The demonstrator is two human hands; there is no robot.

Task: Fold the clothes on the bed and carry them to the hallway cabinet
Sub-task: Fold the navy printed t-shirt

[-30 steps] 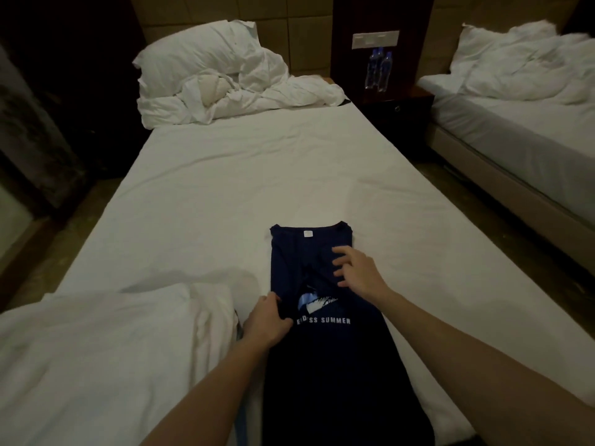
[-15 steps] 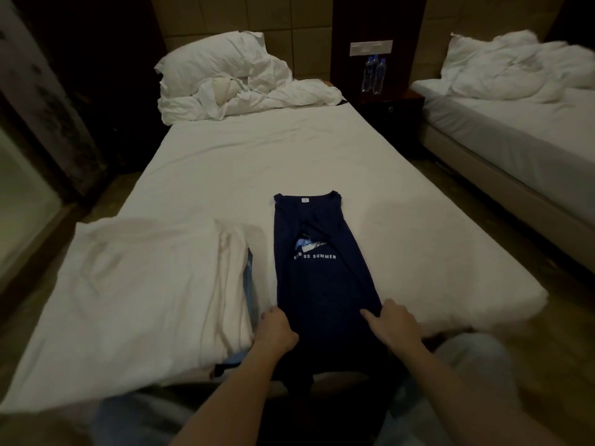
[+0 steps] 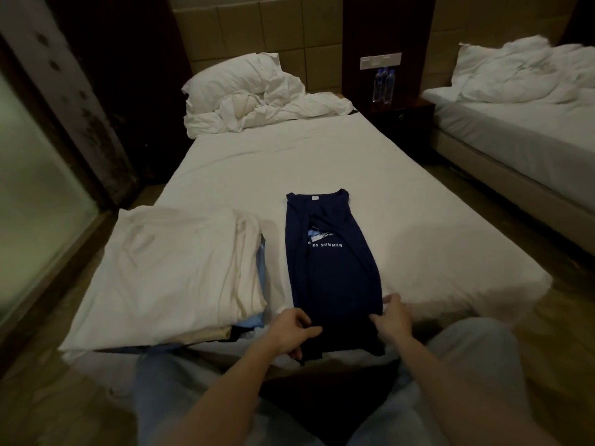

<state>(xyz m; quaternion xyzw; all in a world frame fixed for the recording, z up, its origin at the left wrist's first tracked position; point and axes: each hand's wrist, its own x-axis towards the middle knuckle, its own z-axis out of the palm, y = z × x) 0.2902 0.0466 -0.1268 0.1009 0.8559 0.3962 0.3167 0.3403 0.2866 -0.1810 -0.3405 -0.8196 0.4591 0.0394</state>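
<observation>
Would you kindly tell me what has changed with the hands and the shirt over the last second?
Both hands slid from the chest print toward the hem: the left hand and right hand now pinch the bottom corners of the navy printed T-shirt. The shirt stays narrow-folded beside the white folded pile.

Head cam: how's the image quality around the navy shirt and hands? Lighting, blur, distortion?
Head view: dim warm light; navy T-shirt reads nearly black, its folds hard to see, white print legible. Left hand and right hand fairly sharp at its near edge. Wide-angle bends the bed edges; corners dark, legs at the bottom soft.
</observation>
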